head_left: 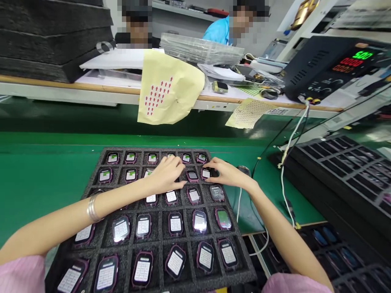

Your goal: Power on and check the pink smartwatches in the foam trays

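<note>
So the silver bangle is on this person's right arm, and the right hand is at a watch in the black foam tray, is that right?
Not quite: the head view shows the silver bangle on the left arm. The right hand is indeed at a watch in the black foam tray.
</note>
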A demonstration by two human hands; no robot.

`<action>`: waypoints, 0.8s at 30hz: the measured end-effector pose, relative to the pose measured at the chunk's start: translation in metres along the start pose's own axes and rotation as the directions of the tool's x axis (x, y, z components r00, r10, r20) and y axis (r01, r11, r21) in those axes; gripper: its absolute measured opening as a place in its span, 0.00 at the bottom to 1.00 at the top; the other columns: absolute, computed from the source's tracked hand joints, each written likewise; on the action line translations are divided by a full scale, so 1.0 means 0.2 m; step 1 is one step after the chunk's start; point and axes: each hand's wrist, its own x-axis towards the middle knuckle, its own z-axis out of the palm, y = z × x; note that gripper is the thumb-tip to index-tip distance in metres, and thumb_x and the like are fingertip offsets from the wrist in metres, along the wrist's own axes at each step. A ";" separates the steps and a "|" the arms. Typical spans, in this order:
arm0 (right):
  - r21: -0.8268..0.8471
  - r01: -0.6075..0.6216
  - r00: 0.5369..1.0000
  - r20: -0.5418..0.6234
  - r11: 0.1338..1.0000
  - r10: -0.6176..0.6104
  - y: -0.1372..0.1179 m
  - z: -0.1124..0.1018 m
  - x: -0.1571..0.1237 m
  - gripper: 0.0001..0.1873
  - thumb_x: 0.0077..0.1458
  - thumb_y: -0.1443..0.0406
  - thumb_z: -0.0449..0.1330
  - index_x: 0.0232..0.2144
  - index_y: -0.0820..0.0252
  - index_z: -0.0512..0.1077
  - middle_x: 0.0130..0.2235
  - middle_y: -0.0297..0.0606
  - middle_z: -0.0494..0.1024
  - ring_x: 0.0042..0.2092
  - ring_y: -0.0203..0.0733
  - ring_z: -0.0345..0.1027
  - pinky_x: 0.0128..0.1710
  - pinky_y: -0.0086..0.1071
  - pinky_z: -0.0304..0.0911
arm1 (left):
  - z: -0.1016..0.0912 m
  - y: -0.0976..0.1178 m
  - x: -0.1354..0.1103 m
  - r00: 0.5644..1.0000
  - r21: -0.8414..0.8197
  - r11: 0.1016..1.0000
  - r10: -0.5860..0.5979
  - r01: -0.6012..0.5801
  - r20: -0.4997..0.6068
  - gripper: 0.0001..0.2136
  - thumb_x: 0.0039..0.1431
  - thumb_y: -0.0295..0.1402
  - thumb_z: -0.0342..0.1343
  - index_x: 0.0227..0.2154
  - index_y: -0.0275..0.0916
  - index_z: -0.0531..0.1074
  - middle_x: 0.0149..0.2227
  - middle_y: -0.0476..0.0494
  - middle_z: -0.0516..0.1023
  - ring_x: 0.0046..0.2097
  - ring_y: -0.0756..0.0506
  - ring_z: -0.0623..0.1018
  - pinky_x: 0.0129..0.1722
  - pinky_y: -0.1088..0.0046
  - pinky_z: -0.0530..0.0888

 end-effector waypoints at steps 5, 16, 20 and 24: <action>0.034 -0.054 0.991 -0.123 0.998 0.058 -0.05 0.06 -0.01 0.21 0.47 0.63 0.67 0.45 0.60 0.73 0.42 0.46 0.72 0.48 0.56 0.66 0.46 0.45 0.63 | 0.14 0.08 0.18 0.996 -0.100 0.993 -0.063 0.069 0.065 0.13 0.52 0.34 0.59 0.36 0.29 0.69 0.44 0.24 0.70 0.50 0.27 0.67 0.48 0.48 0.63; 0.814 0.107 0.924 -0.294 0.572 0.245 -0.24 0.04 -0.11 0.27 0.48 0.64 0.67 0.48 0.61 0.63 0.41 0.42 0.75 0.35 0.40 0.72 0.31 0.32 0.71 | 0.02 0.04 0.06 0.985 -0.652 0.744 -0.172 0.146 0.023 0.22 0.46 0.29 0.64 0.40 0.40 0.57 0.40 0.43 0.71 0.40 0.43 0.75 0.39 0.66 0.73; 0.956 0.159 0.942 -0.222 0.247 0.254 -0.38 0.04 -0.06 0.26 0.43 0.68 0.69 0.44 0.59 0.65 0.42 0.41 0.73 0.30 0.34 0.67 0.17 0.22 0.62 | -0.13 0.06 -0.10 0.952 -0.976 0.075 -0.247 0.205 0.181 0.25 0.41 0.21 0.65 0.40 0.40 0.60 0.33 0.50 0.71 0.36 0.48 0.75 0.38 0.71 0.72; 0.993 0.070 0.986 -0.082 0.091 0.146 -0.50 0.07 -0.01 0.29 0.43 0.70 0.68 0.48 0.59 0.63 0.39 0.41 0.75 0.25 0.32 0.64 0.14 0.20 0.60 | -0.19 0.06 -0.23 0.919 -0.963 -0.146 -0.296 0.226 0.261 0.27 0.38 0.16 0.64 0.45 0.37 0.67 0.33 0.47 0.73 0.36 0.48 0.76 0.36 0.74 0.72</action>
